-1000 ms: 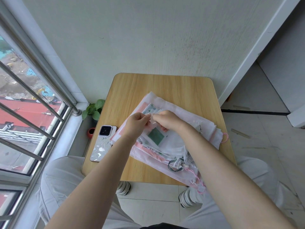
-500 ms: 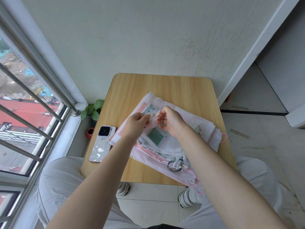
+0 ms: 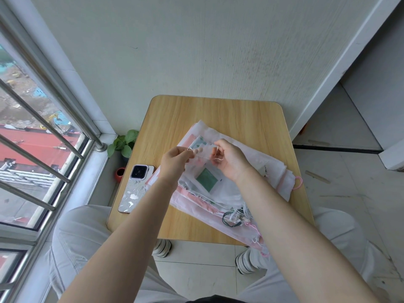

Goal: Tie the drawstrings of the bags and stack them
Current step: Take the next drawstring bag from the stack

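A stack of thin white and pink drawstring bags lies across the small wooden table; the top bag shows a green patch. Just above the stack's far end, my left hand pinches one end of a thin white drawstring. My right hand pinches the other end, with a small loop hanging by its fingers. The string is stretched between the two hands. A tangle of white, dark and pink cords lies at the stack's near end.
A phone in a patterned case lies on the table's left edge. A potted plant stands on the floor beside the barred window. The wall is just behind the table. My knees are under its near edge.
My hands were together at the top bag a second ago. They have moved apart and lifted slightly, drawing the white string taut between them.
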